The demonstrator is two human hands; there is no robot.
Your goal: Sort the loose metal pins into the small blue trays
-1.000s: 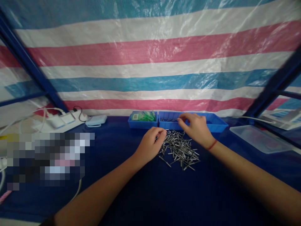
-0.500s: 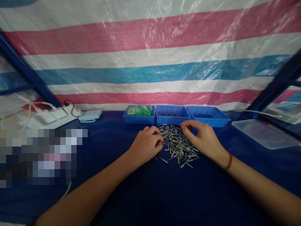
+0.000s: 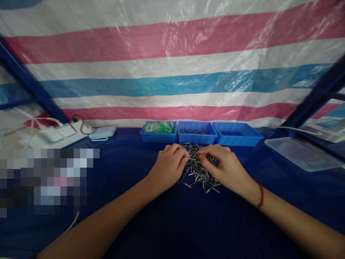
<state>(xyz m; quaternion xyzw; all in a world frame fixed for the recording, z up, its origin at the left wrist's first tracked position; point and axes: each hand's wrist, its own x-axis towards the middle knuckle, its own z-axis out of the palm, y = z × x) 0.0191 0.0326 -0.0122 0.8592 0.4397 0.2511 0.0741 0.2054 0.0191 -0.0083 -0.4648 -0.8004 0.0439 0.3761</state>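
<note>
A loose pile of thin silver blind rivets [image 3: 201, 172] lies on the dark blue table, their pins pointing every way. At its left side is my left hand [image 3: 171, 163], thumb and fingertips pinched together with rivet metal showing at the tips. Opposite it, my right hand [image 3: 225, 163] reaches over the pile from the right, thumb and forefinger closed. Whatever is between those right fingertips is too small to make out. The fingertips of both hands are a short way apart, above the rivets.
Behind the pile stand three blue bins: a left bin [image 3: 159, 137] with green packets, a middle bin [image 3: 197, 138] with some rivets, and a right bin [image 3: 238, 140]. A clear plastic lid [image 3: 299, 154] lies right. At left are a light blue case [image 3: 102, 133] and a power strip [image 3: 60, 138].
My right hand has moved left over the pile, toward my left hand. The left fingers have closed together more, and that hand has barely shifted.
</note>
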